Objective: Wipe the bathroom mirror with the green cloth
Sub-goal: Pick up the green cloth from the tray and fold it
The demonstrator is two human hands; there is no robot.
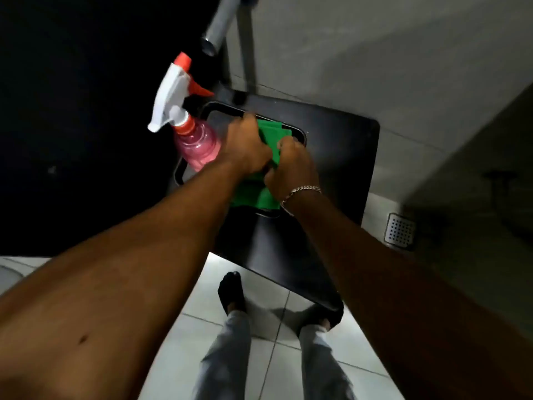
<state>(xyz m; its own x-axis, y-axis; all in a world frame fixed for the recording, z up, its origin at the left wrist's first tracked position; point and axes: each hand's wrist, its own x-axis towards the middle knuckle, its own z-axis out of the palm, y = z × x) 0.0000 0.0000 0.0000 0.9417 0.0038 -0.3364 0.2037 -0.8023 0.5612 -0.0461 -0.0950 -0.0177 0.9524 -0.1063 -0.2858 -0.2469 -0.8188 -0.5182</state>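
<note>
The green cloth [271,134] lies bunched over the black sink basin [300,134], partly hidden under my hands. My left hand [245,145] grips its left side with closed fingers. My right hand [291,168], a silver bracelet on its wrist, grips the cloth's right side. A lower fold of the cloth shows below both hands. The mirror is not in view.
A spray bottle [193,140] with pink liquid, white trigger and orange nozzle stands at the basin's left edge, touching my left wrist. A metal tap [220,21] hangs above. The black counter [340,157] surrounds the basin. A floor drain [401,230] sits at the right; my feet stand on white tiles.
</note>
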